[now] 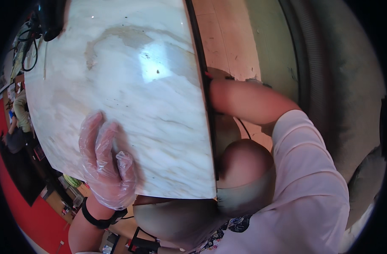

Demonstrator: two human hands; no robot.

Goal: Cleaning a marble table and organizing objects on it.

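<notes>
My left hand wears a clear disposable plastic glove and lies on the marble-patterned tabletop near its front edge. Its fingers are slightly curled and apart, with nothing seen in them. A dark band circles that wrist. My right forearm reaches under the table's dark side edge, so the right hand is out of view. Grey-brown patches and small dark specks mark the tabletop, and a bright light reflects off it.
A black tubular device and a looped black cable are at the far left corner. Beyond the table are another person, a watermelon and a red surface. My knees sit against the table's edge.
</notes>
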